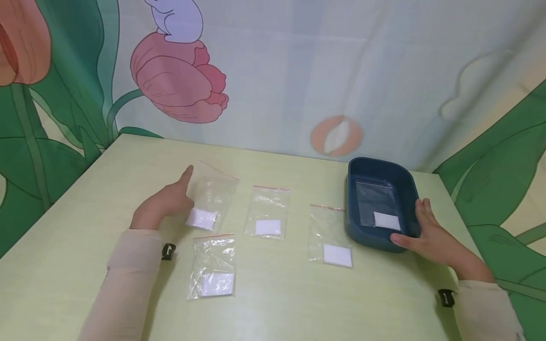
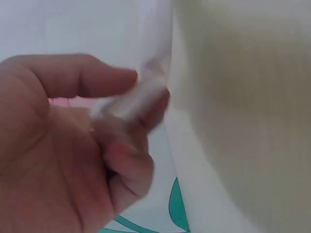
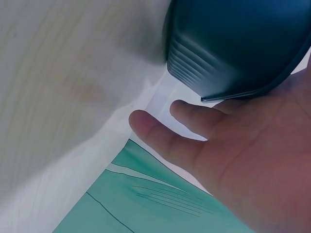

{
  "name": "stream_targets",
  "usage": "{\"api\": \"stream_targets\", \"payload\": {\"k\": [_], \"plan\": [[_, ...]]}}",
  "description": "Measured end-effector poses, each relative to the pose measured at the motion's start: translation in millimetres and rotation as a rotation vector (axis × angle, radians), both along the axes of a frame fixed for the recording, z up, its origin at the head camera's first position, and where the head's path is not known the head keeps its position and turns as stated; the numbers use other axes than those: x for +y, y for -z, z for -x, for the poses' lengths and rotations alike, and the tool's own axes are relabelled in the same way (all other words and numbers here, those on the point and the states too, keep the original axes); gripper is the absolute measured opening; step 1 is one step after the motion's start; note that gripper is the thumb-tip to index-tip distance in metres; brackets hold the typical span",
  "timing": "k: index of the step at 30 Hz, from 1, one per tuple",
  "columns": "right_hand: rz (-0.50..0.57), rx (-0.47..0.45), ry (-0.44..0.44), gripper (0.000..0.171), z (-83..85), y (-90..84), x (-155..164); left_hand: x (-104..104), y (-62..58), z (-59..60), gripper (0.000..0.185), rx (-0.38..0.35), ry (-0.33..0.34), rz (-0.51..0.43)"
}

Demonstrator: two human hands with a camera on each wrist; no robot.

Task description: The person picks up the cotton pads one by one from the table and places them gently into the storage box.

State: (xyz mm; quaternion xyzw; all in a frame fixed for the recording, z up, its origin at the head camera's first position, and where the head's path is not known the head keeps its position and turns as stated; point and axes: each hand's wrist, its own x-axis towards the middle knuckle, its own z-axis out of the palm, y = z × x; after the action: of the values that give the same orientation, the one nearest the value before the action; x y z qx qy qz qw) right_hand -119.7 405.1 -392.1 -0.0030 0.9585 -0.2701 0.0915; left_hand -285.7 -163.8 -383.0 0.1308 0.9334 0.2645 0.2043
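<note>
Tabletop: bright and evenly lit, with diffuse light seeming to be falling from above; soft shadows are lying under both forearms, inward of each hand.
Plastic bags: small white glints are dotting the film beside the left hand, and glare is whitening their clear parts.
Backdrop: beyond both hands, folds are casting pale grey bands.
Left wrist view: motion blur is smearing the fingertips and the white thing between them; a broad, soft-edged shadow is darkening the surface past the hand.
Right wrist view: the blue box is looking dark above the right hand, a faint sheen is crossing its wall, and its ridges are showing fairly sharply.
</note>
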Motion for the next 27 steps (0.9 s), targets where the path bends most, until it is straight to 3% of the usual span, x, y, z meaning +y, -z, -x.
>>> {"api": "stream_targets", "payload": {"k": [5, 9, 12, 15, 20, 27], "plan": [[0.005, -0.011, 0.007, 0.118, -3.2, -0.6, 2.9, -0.5, -1.8, 4.5, 0.087, 0.053, 0.034, -0.088], [-0.002, -0.016, 0.012, 0.119, -4.0, 0.3, 5.1, 2.5, -1.1, 5.0, 0.060, 0.136, 0.037, -0.151], [0.001, -0.014, 0.009, 0.119, -3.3, 0.5, 5.7, 3.7, -1.2, 4.7, 0.041, 0.190, 0.011, -0.177], [0.009, -0.012, 0.005, 0.119, -2.3, -0.2, 4.9, 5.1, -1.7, 4.4, 0.034, 0.212, -0.031, -0.211], [0.017, -0.014, 0.005, 0.120, -1.4, -1.1, 2.7, 6.4, 2.2, 5.2, 0.052, 0.161, -0.063, -0.309], [0.030, -0.016, -0.001, 0.120, 0.6, -0.2, 0.6, 6.9, 6.8, 5.4, 0.073, 0.104, -0.021, -0.339]]}}
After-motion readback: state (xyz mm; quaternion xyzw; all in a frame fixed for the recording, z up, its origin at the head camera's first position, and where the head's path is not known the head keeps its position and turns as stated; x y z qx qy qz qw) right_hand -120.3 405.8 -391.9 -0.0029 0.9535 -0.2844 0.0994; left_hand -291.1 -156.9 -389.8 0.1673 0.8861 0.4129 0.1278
